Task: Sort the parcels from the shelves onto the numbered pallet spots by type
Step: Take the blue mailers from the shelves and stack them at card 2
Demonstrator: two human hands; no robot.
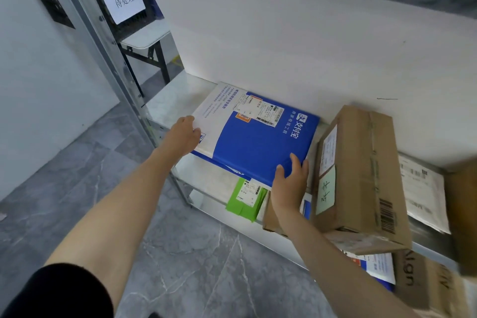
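The blue parcel (258,142) lies on the shelf (175,100) between the hands. The left hand (182,137) grips its left edge and the right hand (290,183) clasps its near corner. Lift level, avoiding the cardboard box (361,170) just beyond the right hand.

Grey marbled floor tiles (77,175) are stretching beneath a white wall (31,72). A white-topped folding table (144,39) is standing behind the metal shelving (107,54), carrying a black crate (140,22) with a paper sign (122,1).

Glossy blue-and-white parcel (258,137); matt brown cardboard box (361,175); metal shelf (170,100).
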